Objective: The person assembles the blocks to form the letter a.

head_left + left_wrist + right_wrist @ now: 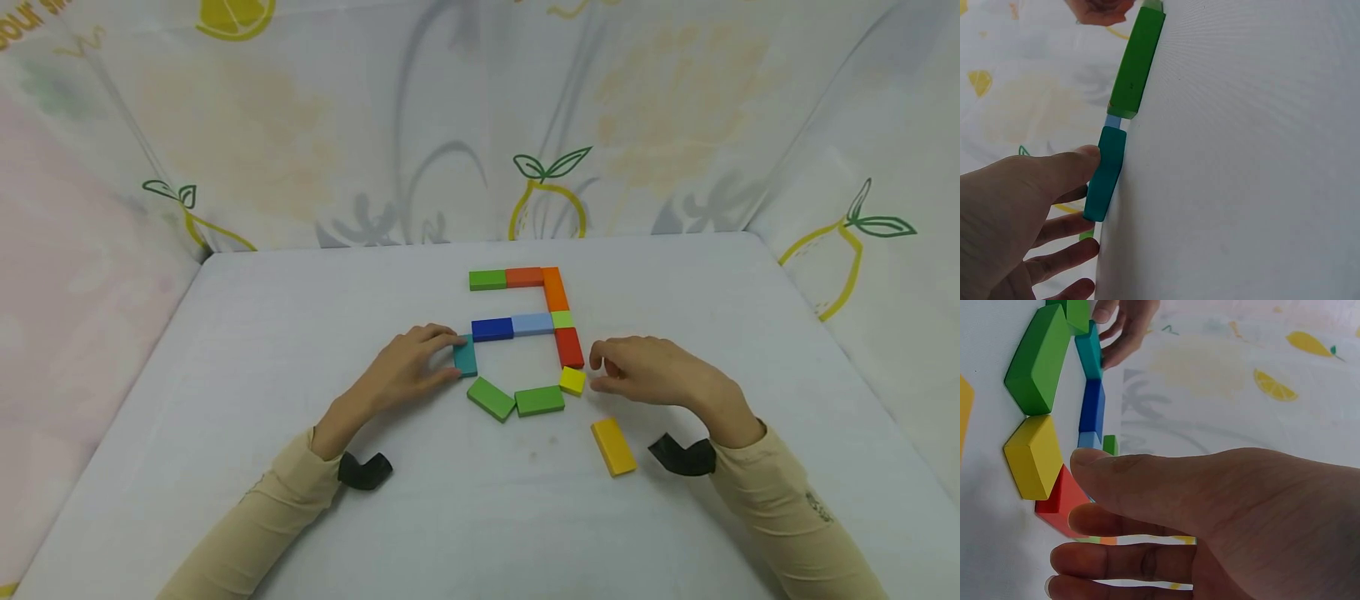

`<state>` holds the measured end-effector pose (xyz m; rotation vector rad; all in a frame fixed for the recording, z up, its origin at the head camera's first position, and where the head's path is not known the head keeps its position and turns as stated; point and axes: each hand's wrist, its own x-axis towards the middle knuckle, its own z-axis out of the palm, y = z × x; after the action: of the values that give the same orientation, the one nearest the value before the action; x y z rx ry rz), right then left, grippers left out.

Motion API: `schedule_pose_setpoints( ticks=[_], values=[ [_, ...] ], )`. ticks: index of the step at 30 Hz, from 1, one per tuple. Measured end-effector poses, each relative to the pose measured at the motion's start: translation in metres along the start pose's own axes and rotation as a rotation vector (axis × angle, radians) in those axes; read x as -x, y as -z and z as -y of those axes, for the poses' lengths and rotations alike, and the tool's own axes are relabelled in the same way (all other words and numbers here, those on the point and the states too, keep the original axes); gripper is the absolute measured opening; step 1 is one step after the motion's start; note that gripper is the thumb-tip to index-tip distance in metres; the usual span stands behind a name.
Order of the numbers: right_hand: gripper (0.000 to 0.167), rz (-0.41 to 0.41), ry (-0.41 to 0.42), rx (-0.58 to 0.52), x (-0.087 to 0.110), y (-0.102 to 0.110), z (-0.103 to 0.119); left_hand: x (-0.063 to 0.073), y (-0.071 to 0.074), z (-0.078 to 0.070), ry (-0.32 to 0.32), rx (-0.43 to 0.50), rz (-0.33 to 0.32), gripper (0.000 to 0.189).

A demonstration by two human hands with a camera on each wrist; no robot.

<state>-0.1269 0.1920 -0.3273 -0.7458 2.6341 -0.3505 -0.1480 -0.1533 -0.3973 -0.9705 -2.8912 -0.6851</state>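
Observation:
My left hand (pixel 411 363) pinches a teal block (pixel 466 357) by its two ends, thumb on the near end and index finger on the far end. The teal block lies on the table, just left of a dark blue block (pixel 492 330). Below it a tilted green block (pixel 491 399) meets another green block (pixel 540 401). My right hand (pixel 652 371) hovers with loosely bent fingers and holds nothing. Closest to it are a small yellow block (pixel 1034 457) and a red block (pixel 569 347), both apart from the fingers in the head view.
A light blue block (pixel 532 325), a lime block (pixel 562 319), an orange block (pixel 555 289), an orange-red block (pixel 524 277) and a green block (pixel 487 280) continue the figure. An amber block (pixel 613 447) lies separately nearer me. Printed cloth (pixel 465 117) stands behind the white table (pixel 450 533).

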Motion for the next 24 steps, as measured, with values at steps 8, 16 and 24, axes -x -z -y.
schedule_pose_setpoints(
  ticks=[8, 16, 24],
  values=[
    [0.023, 0.002, 0.008, 0.001, -0.0002, -0.0013, 0.0000, 0.0010, 0.0003, -0.0013, -0.002, 0.002, 0.001, 0.042],
    [0.024, 0.024, -0.007, 0.000, -0.0019, -0.0030, -0.0002, 0.0021, 0.0016, -0.0032, -0.009, 0.005, -0.005, 0.042],
    [0.023, 0.034, -0.017, -0.001, -0.0027, -0.0035, 0.0009, 0.0020, 0.0014, -0.0028, -0.016, -0.006, 0.005, 0.041]
  ],
)
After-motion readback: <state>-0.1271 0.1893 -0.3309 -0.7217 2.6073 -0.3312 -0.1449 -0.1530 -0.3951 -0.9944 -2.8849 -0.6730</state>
